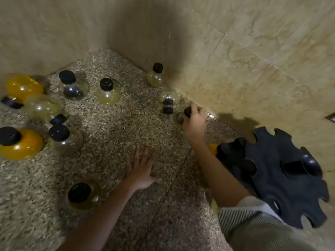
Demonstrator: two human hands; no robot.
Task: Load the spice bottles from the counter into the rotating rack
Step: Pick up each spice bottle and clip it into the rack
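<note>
Clasps spice bottle in right grip; left grip flat, empty on counter. Risks knocking neighbouring bottle rolling on lift-out.

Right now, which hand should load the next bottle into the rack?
Right: the right hand grips a bottle beside the wall, with the rack on its side; the left hand rests flat on the counter, empty.

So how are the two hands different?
The left hand lies flat on the counter with straight fingers and holds nothing. The right hand has its fingers curled round a bottle by the wall. The right hand reaches farther back than the left hand. The right arm shows a striped sleeve, and the left arm looks bare. Both hands are bare and low over the counter.
</note>
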